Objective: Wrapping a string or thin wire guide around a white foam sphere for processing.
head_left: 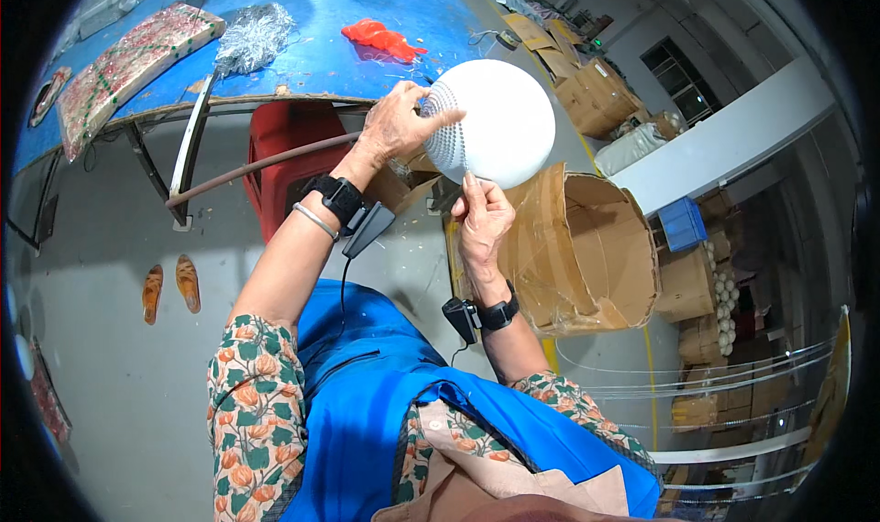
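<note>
A large white ball (510, 123) is held up in front of me. Curved rows of small silvery beads (445, 135) cover its left side. My left hand (401, 123) grips the ball from that side, the thumb laid across the beaded rows and the fingers partly hidden at its upper edge. At the ball's lower edge, where the outermost row comes down, my right hand (484, 218) pinches the bead strand between thumb and forefinger; the other fingers are curled. Both wrists carry black straps with small devices.
A blue-topped table (312, 59) holds a red net-like bundle (380, 39), silver tinsel (255, 38) and a patterned flat package (128, 73). Beneath its edge stands a red stool (284, 155). An open cardboard box (587, 247) is close on my right. Sandals (187, 284) lie on the floor.
</note>
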Action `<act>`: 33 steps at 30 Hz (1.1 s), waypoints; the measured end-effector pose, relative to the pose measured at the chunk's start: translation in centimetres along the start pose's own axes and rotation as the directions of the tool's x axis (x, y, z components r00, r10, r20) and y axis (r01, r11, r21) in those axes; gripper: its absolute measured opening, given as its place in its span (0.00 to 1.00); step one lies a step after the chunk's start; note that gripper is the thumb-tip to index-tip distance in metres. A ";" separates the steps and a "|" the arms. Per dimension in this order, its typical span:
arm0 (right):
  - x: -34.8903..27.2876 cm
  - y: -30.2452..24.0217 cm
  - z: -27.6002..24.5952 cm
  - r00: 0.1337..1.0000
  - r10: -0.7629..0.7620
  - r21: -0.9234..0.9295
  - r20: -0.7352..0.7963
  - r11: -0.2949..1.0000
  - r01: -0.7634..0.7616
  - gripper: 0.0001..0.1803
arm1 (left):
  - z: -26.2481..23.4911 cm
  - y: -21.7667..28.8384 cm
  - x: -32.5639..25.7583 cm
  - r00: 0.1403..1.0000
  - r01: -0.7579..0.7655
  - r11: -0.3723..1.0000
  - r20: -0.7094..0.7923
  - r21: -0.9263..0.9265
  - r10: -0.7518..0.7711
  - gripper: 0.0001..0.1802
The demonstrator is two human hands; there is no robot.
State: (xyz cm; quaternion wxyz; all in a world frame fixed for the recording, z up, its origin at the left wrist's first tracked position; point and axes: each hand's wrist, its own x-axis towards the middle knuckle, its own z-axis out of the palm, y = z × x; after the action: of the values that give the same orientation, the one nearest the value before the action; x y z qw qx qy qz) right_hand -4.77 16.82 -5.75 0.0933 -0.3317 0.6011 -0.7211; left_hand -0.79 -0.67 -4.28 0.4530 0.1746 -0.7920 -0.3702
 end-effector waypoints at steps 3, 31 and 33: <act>-1.2 -1.7 -0.4 0.995 0.079 -0.021 0.059 0.997 -0.078 0.11 | -0.6 0.3 0.4 0.999 0.025 1.000 0.040 0.017 -0.026 0.44; -2.3 -1.9 -0.9 0.994 0.054 -0.021 0.100 0.998 -0.052 0.11 | -0.4 -0.3 0.5 0.997 -0.078 0.996 0.002 0.047 0.078 0.46; -3.0 -2.4 -1.2 0.993 0.057 -0.060 0.107 0.997 -0.050 0.11 | -1.9 0.8 1.0 0.966 0.167 0.984 0.210 -0.063 -0.151 0.49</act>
State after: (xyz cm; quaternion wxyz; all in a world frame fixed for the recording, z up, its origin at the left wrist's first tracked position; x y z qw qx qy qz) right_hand -2.54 19.97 -4.70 0.1356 -0.3567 0.6244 -0.6816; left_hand 0.34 -1.57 -2.47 0.3444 0.1804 -0.8024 -0.4527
